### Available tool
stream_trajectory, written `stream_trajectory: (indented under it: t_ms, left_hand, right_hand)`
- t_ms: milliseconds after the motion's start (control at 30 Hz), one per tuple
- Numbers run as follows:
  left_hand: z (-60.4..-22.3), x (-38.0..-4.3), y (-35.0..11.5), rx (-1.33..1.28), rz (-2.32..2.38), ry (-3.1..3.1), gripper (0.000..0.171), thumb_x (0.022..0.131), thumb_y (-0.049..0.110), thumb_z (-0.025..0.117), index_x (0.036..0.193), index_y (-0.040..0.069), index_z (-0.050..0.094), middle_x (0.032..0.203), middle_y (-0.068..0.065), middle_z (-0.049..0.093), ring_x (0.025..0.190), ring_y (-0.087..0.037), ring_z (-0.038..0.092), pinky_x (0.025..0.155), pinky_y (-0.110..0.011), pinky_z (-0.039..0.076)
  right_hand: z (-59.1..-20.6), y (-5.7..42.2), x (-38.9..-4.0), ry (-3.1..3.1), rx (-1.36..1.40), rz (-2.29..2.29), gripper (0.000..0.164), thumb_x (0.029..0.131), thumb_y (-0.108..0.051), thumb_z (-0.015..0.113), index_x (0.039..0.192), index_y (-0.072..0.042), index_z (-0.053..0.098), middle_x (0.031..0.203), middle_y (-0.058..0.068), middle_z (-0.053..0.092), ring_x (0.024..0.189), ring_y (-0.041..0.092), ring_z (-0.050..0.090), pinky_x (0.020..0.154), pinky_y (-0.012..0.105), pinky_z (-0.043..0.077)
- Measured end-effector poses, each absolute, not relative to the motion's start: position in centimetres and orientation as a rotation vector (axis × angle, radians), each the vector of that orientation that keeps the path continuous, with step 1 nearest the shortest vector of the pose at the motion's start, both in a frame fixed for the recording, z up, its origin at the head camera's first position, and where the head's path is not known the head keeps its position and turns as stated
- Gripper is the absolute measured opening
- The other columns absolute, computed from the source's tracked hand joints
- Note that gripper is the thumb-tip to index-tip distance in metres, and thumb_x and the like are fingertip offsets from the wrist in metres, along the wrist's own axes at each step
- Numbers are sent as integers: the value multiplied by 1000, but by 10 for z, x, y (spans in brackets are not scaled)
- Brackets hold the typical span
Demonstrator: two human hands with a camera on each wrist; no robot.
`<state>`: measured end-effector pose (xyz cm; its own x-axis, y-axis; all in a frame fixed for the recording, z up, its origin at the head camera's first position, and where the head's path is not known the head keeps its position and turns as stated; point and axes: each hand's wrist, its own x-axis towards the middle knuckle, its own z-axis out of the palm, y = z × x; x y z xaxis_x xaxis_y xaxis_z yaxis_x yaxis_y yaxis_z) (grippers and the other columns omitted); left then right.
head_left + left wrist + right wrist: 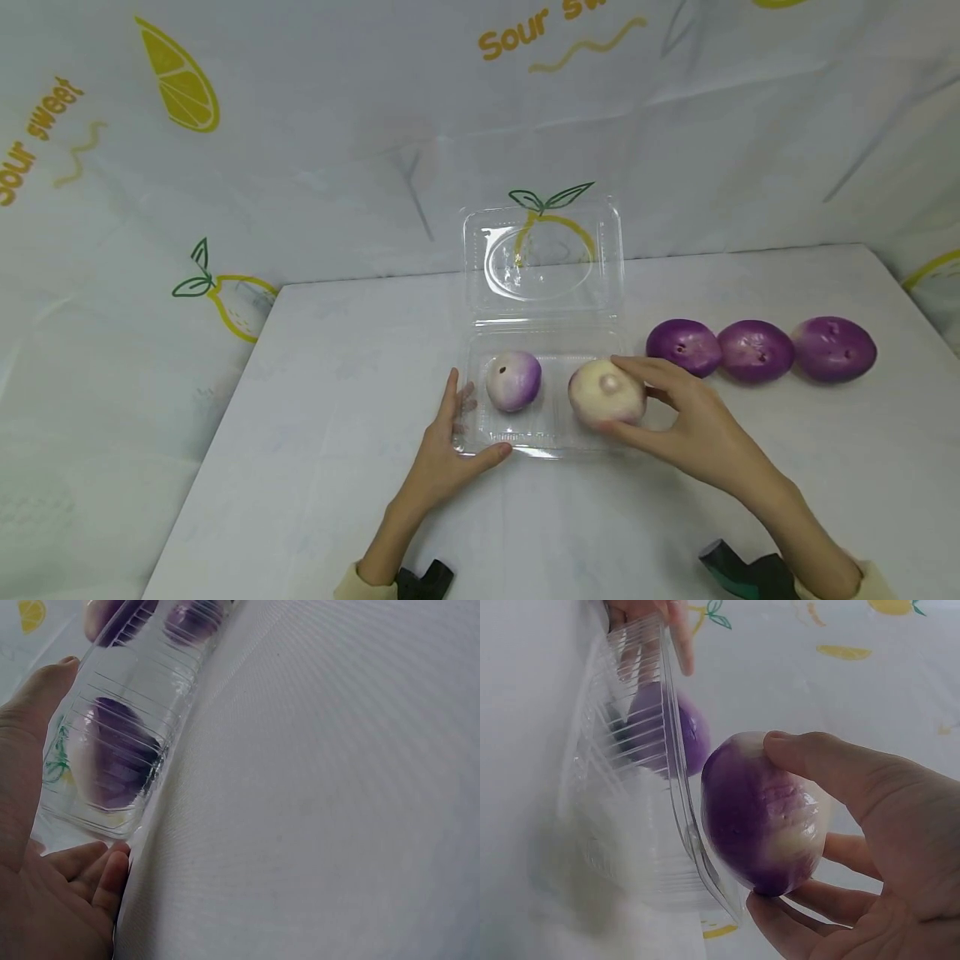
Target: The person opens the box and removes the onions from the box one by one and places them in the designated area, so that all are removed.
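Observation:
In the head view, my right hand [682, 417] grips a purple-and-white turnip [606, 393], thumb on its near side and fingers on its far side. The turnip is held over the right half of a clear plastic clamshell box [555, 454]. The right wrist view shows this turnip [761, 814] beside the box's rim, its lower end near the fingertips. Another turnip [513, 381] sits in the box's left half. My left hand [442, 454] rests at the box's near left corner, fingers extended along the left side and thumb along the front edge.
Three darker purple turnips [756, 352] lie in a row on the white table [337, 375], right of the box. The box's lid [543, 258] stands raised at the back. Behind the table hangs a white cloth [337, 167] printed with lemons.

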<state>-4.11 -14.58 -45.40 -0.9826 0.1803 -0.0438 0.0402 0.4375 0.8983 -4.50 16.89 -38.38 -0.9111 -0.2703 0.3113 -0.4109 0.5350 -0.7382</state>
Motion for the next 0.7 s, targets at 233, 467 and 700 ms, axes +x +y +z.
stream_trajectory:
  t_ms: [233, 467, 700]
  left_hand:
    - [-454, -41, -147, 193, 1587, 2551, 122, 78, 37, 88, 166, 18, 6, 164, -3, 41, 147, -24, 45, 113, -54, 42]
    - [-454, -41, -147, 198, 1588, 2547, 122, 78, 37, 88, 166, 19, 6, 164, -2, 41, 147, -24, 46, 113, -54, 42]
    - [-455, -41, -148, 192, 1593, 2537, 122, 78, 36, 88, 166, 20, 6, 164, -2, 40, 147, -23, 45, 114, -55, 41]
  right_hand:
    - [-381, 183, -40, -2600, 552, 1327, 73, 71, -13, 94, 137, -2, 63, 131, 20, 67, 119, -23, 46, 96, -2, 40]
    - [-380, 198, -30, -2589, 495, 1321, 76, 69, -7, 94, 138, -10, 63, 138, 7, 65, 124, -20, 47, 96, -2, 41]
    - [-387, 216, -19, -2549, 449, 1299, 80, 64, 1, 94, 137, -14, 65, 134, -28, 58, 124, -16, 51, 95, -2, 41]
